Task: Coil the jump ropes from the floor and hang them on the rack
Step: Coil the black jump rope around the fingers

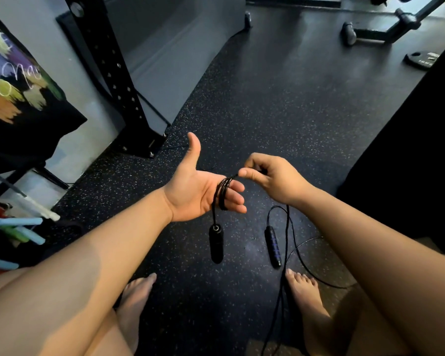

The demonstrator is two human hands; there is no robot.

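Left hand is flat open, thumb out, with the black jump rope looped around its fingers and one handle dangling below. Right hand pinches the cord just beside the loops. Rack post is off left, open floor ahead.

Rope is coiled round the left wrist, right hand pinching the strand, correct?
Not quite. The rope is coiled round the fingers of the left hand, not the wrist. The right hand does pinch the strand. The head view shows it.
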